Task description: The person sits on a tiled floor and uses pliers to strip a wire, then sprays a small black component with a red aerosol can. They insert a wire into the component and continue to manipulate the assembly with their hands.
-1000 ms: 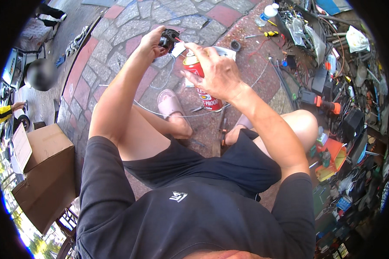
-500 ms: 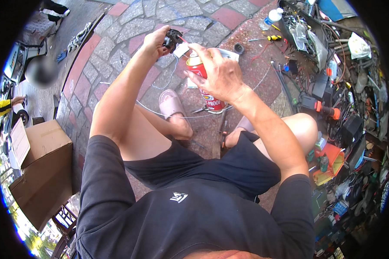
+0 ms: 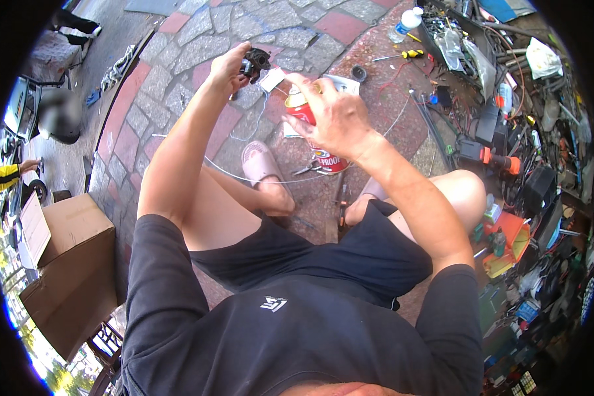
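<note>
My left hand [image 3: 228, 68] is closed around a small black metal part [image 3: 260, 59] with a rounded, notched face, held up on the far side in front of me. To the right of it, my right hand [image 3: 342, 117] grips a red spray can [image 3: 329, 162] with a pale top. My index finger reaches over the can's top, and the palm hides much of its middle. A small gap separates the part from the can. White paper pieces [image 3: 271, 80] and a thin pale cord [image 3: 262, 112] lie on the paving beyond.
Pliers [image 3: 307, 168] lie by the can's base. A yellow-handled screwdriver [image 3: 412, 54], a plastic bottle [image 3: 405, 25], a power drill [image 3: 485, 160] and heaped tools and parts fill the right side. A cardboard box [image 3: 72, 257] stands at left; a person's yellow sleeve [image 3: 5, 177] shows behind it.
My left hand and the black part have shifted slightly left, and the part is turned a little. The red straw seen between can and part earlier no longer shows. My right hand keeps its grip.
</note>
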`<state>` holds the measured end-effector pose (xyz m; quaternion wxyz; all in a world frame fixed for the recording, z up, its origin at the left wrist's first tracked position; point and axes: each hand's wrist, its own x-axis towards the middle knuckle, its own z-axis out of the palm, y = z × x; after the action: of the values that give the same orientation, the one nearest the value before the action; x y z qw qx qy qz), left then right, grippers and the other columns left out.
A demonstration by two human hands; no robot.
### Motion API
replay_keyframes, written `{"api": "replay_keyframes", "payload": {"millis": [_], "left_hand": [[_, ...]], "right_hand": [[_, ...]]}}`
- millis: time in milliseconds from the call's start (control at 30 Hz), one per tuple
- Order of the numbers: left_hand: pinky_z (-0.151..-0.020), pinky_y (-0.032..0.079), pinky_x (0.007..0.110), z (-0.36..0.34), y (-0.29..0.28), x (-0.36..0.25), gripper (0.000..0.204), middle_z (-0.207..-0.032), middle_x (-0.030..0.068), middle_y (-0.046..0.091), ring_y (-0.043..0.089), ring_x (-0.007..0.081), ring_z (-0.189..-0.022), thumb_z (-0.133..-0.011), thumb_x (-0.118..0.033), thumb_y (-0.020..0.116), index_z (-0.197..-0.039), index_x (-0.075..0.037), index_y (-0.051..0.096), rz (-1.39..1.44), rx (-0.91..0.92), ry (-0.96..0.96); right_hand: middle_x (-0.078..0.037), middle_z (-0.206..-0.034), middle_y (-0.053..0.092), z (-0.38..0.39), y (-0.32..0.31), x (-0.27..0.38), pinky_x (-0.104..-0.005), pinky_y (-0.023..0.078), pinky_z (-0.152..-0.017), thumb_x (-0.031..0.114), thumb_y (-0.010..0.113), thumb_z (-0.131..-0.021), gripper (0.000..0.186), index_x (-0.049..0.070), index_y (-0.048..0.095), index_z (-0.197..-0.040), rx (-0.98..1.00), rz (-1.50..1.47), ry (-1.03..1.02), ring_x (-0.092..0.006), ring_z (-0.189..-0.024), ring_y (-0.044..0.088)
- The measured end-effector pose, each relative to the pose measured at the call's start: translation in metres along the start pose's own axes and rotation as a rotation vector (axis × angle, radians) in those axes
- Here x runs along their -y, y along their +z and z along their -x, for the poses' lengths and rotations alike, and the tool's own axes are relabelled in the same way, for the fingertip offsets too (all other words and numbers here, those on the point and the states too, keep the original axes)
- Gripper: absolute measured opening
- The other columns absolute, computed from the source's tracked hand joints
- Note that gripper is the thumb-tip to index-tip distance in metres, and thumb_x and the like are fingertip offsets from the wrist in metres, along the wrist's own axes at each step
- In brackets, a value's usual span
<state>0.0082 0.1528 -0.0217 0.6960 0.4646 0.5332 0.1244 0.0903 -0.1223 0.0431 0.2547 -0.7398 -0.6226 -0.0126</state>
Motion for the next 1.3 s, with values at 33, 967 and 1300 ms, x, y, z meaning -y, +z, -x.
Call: {"api": "replay_keyframes", "payload": {"millis": [33,967,1300], "left_hand": [[-0.043,0.056,0.026,-0.005,-0.002,0.000,0.033,-0.076,0.0067,0.072,0.072,0.0147,-0.059,-0.099,-0.041,0.072,-0.104,-0.009,0.070,-0.018,-0.006,0.045],[-0.045,0.038,0.020,-0.019,-0.027,-0.015,0.026,-0.063,-0.0048,0.058,0.047,0.0031,-0.048,-0.101,-0.041,0.066,-0.090,-0.017,0.068,0.138,0.063,0.208],[-0.060,0.057,0.028,0.030,0.021,-0.014,0.059,-0.092,0.0130,0.070,0.070,0.0181,-0.073,-0.095,-0.054,0.070,-0.111,0.001,0.057,0.212,0.132,-0.074]], "right_hand": [[-0.020,-0.102,0.065,0.001,-0.002,-0.005,-0.0418,0.061,-0.062,0.052,0.071,-0.092,0.077,0.020,0.043,-0.156,-0.002,0.023,0.030,-0.0332,-0.076,0.074],[-0.027,-0.115,0.071,0.236,0.035,-0.268,-0.0502,0.055,-0.095,0.050,0.096,-0.066,0.088,-0.006,0.060,-0.124,-0.142,0.300,1.217,-0.0425,-0.109,0.070],[-0.028,-0.129,0.064,0.184,-0.035,-0.248,-0.0485,0.051,-0.104,0.054,0.087,-0.077,0.089,-0.005,0.058,-0.136,-0.025,0.453,1.123,-0.0413,-0.124,0.062]]}}
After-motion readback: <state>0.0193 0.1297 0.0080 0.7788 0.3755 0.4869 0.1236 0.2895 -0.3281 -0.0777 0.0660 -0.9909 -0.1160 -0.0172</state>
